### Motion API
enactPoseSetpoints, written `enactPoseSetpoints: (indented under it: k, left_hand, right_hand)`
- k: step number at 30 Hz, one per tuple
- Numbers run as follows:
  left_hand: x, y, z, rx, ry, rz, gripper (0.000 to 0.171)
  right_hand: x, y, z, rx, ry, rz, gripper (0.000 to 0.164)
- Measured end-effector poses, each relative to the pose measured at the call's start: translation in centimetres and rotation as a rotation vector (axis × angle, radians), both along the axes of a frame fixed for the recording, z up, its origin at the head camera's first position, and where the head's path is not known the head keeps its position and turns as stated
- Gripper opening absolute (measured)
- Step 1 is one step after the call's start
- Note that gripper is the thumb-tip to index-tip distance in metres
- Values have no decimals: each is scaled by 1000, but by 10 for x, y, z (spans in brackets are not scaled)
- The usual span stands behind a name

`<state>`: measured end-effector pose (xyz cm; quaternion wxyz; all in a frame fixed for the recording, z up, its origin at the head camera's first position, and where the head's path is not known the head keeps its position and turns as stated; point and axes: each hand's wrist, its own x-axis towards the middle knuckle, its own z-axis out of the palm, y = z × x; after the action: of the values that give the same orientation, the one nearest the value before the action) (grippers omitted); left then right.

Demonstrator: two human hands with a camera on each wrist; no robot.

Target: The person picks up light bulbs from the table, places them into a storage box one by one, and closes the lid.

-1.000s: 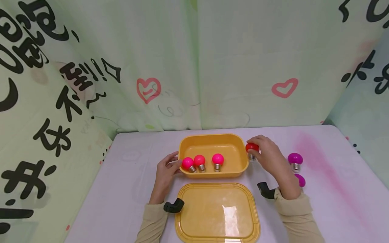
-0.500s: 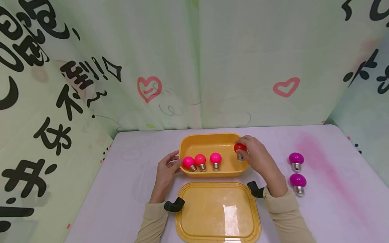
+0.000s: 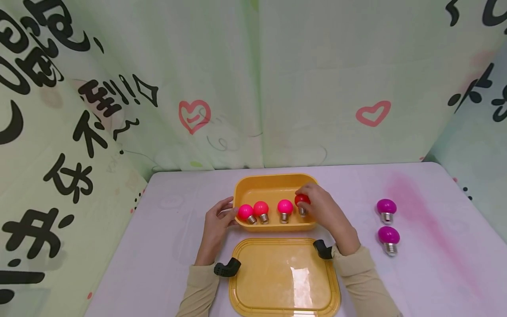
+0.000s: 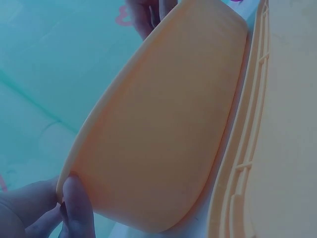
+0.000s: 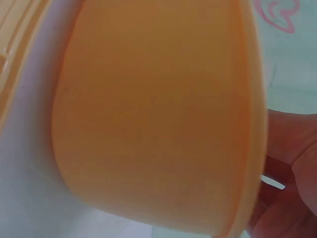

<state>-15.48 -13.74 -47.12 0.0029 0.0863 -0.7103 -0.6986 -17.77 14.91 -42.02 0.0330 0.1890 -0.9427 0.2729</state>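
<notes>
In the head view a yellow plastic container point(image 3: 273, 182) holds two pink bulbs point(image 3: 246, 212) point(image 3: 285, 206) and a coral-red bulb point(image 3: 261, 208), all with silver screw bases. My left hand point(image 3: 215, 224) pinches its left rim between thumb and fingers, as the left wrist view also shows. My right hand point(image 3: 322, 209) reaches over the right rim and holds a red light bulb point(image 3: 303, 199) by its round top, base down, inside the container. From the right wrist, the container's wall point(image 5: 153, 119) hides the bulb and the fingertips of my right hand point(image 5: 292, 168).
A yellow lid point(image 3: 283, 277) lies flat in front of the container. Two purple bulbs point(image 3: 386, 207) point(image 3: 388, 235) stand to the right on the white-lilac tabletop point(image 3: 435, 264). A pale green curtain point(image 3: 309, 110) with drawings rises behind the table.
My right hand has carried the red bulb leftward over the rim and down into the container, beside the rightmost pink bulb. My left hand has kept its place on the rim.
</notes>
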Motion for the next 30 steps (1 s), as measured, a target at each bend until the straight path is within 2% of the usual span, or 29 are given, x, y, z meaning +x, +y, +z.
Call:
enactPoseSetpoints:
  k: [14,24,30]
  left_hand:
    - [-2,0,-1,-2,-4,5,44]
    - [-2,0,0,2,-7,0,45]
    - [-2,0,-1,-2,2,-2,45]
  right_hand:
    - [-5,-11,-14,41,-57,13,28]
    - [-4,-11,-17,47,-27,34,31]
    - [-1,-6,-12,29,4,36,31]
